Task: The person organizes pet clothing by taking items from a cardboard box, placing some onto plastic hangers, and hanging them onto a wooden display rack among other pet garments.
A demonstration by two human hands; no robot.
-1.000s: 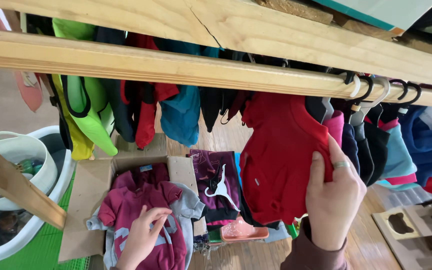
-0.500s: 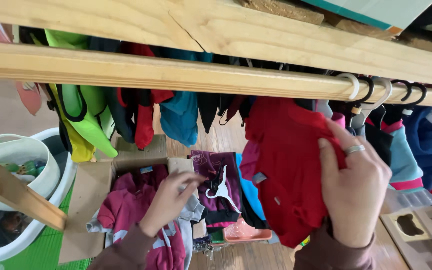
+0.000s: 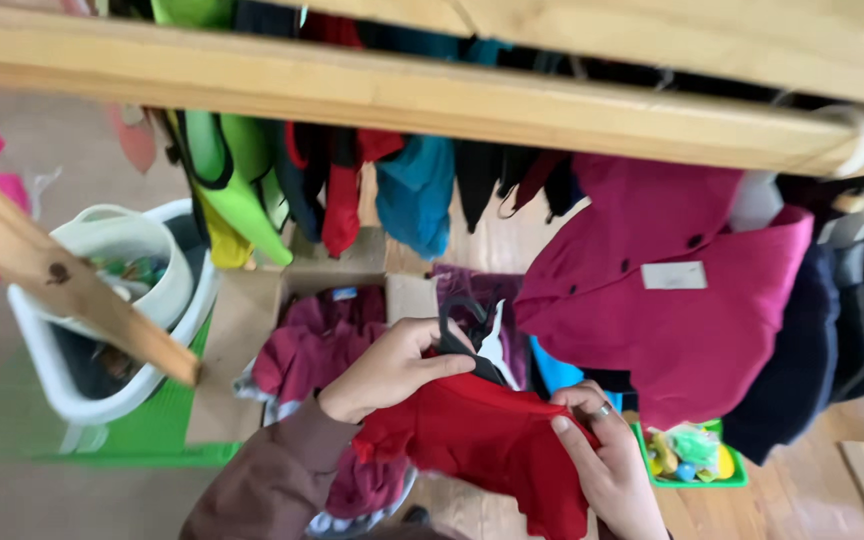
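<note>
Now soft red garment (image 3: pixel 492 440), black hanger (image 3: pixel 467 335).

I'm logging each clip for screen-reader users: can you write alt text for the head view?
Both hands, left hand and right hand, grip a red garment on a black hanger below a wooden rail hung with bright clothes. Beneath lie a cardboard box of maroon clothing and a white basket.

Left hand (image 3: pixel 392 368) bare, w/ a brownish-maroon long sleeve (image 3: pixel 262 480) down to the wrist. Right hand (image 3: pixel 607 455) bare too, silver ring (image 3: pixel 604 408) on one finger.
</note>
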